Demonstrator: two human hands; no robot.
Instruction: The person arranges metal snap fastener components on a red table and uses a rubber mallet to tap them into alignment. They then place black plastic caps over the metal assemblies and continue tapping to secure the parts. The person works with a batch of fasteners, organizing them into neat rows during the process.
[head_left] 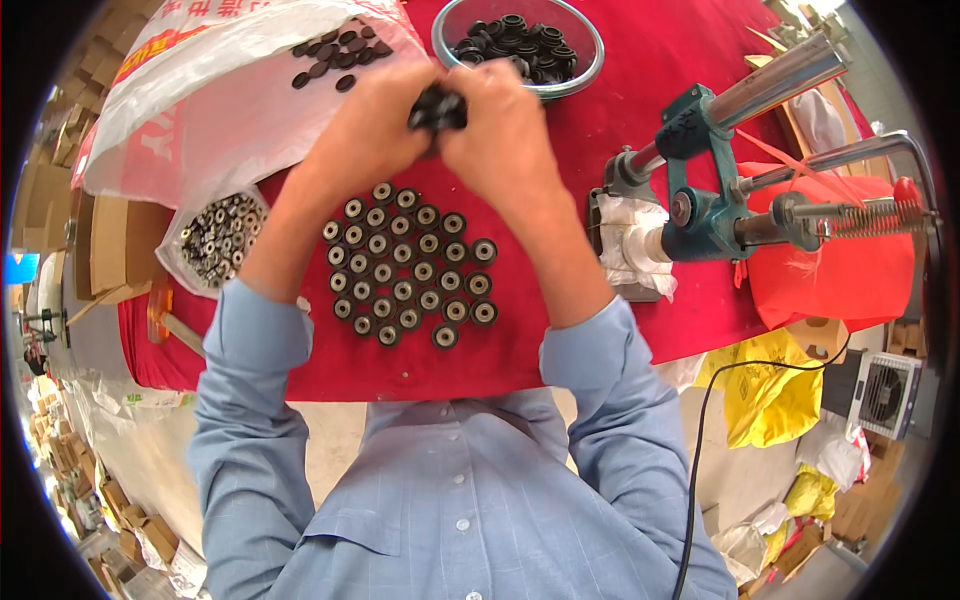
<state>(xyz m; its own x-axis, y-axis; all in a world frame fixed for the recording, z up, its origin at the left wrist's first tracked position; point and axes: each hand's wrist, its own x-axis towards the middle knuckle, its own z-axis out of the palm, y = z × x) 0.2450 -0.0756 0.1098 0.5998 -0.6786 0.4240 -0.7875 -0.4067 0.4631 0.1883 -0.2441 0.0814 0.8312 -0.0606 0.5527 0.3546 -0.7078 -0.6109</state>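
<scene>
My left hand [372, 122] and my right hand [498, 128] meet above the far middle of the red-covered table. Both are closed around small black round parts [437, 108], blurred and partly covered by the fingers. Just behind my right hand stands a clear bowl [598, 62] with black ringed wheels [515, 42] heaped in it. Below my wrists, several black wheels with metal centres [402, 253] lie flat in a loose cluster on the red cloth [500, 365]. Beyond my left hand, black discs [345, 50] are scattered on a white and pink plastic bag [220, 115].
A green hand press [700, 190] with a steel column and spring stands at the right. At the left, an open clear bag [225, 238] holds small metal parts, beside a hammer-like tool [170, 320] and a cardboard box [125, 245]. A black cable [700, 430] hangs at the right.
</scene>
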